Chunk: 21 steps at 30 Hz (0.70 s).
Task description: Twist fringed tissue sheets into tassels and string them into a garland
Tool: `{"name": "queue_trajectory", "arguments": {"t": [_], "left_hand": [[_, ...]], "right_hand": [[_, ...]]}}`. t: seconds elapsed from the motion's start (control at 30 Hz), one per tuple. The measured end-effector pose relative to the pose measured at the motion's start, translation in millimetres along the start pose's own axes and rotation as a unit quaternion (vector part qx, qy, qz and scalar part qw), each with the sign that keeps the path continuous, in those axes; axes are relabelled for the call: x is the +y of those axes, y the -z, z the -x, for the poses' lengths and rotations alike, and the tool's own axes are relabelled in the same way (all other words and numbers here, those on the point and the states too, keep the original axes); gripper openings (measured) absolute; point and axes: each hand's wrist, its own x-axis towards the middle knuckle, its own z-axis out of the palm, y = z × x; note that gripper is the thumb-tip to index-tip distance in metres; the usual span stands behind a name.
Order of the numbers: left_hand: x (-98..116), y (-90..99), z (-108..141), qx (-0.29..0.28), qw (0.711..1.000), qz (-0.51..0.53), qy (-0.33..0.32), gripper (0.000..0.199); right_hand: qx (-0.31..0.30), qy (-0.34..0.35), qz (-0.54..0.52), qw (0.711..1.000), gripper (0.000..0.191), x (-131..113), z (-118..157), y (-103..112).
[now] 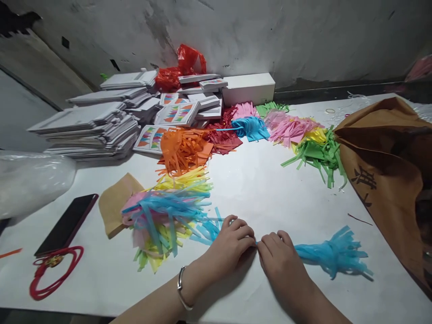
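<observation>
Both hands are closed on a blue paper tassel (332,252) over the white table. My left hand (232,236) pinches its twisted middle, and my right hand (276,252) grips the same strip just beside it, the fingertips almost touching. Fringed blue strips fan out to the right of my right hand, and more blue fringe (207,231) shows left of my left hand. The pinched part is mostly hidden by my fingers. Left of my hands lies a pile of blue, pink, yellow and green tassels (165,207), partly on a brown paper piece (116,204).
Orange fringe (185,150), red fringe (226,135) and pink fringe (290,128) lie farther back. Stacks of white flat packs (87,128) stand back left, near a white box (249,89). A phone (67,225) with a red cord (56,274) is at left, a brown bag (384,180) at right.
</observation>
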Motion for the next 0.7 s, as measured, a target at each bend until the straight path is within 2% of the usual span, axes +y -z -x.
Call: {"name": "queue_trajectory", "arguments": {"t": [0.17, 0.4, 0.57, 0.7], "left_hand": [[2, 1.8, 2, 0.001, 0.999, 0.034, 0.023, 0.012], [4, 4.9, 1, -0.019, 0.993, 0.075, 0.091, 0.007], [12, 9.9, -2, -0.043, 0.989, 0.044, 0.137, 0.01], [22, 12.7, -9, -0.094, 0.978, -0.01, 0.186, 0.018]], "right_hand": [[0.0, -0.009, -0.012, 1.0, 0.022, 2, 3, -6], [-0.005, -0.023, -0.023, 0.999, 0.026, 12, 13, 9], [0.013, -0.076, -0.013, 0.997, 0.019, 27, 32, 16], [0.02, -0.12, 0.023, 0.992, 0.015, 28, 42, 17]]}}
